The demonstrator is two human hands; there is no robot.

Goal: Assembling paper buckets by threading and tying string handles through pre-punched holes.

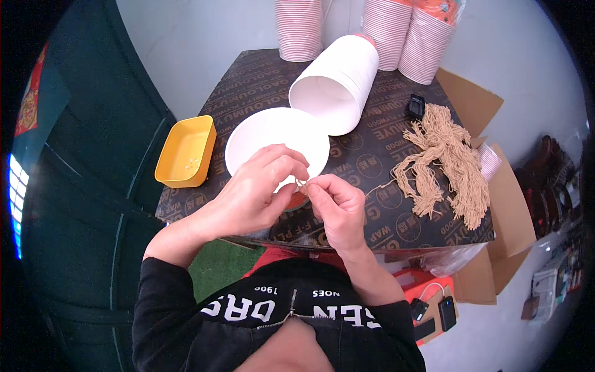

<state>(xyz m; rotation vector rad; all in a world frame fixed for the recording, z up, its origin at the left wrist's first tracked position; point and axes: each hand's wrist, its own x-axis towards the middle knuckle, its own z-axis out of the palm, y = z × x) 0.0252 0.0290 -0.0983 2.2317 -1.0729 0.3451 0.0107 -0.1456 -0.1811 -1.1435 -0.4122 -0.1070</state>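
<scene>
Over the table's near edge, my left hand (pixel 263 186) and my right hand (pixel 339 208) meet with fingertips pinched together. Between them is a thin beige cord (pixel 300 181), partly hidden by the fingers. Just behind and beneath my hands is a white paper bucket (pixel 257 136) with its wide round mouth facing up. A bit of its orange outer side shows under my fingers. To the right lies a loose bundle of beige cords (pixel 455 167); one thin strand trails from it toward my right hand.
A stack of white paper buckets (pixel 341 80) lies on its side behind. A yellow tray (pixel 187 152) with a few small white bits sits left. Wrapped bucket stacks (pixel 299 31) stand at the back. A small black object (pixel 416 106) and cardboard box (pixel 505 204) are right.
</scene>
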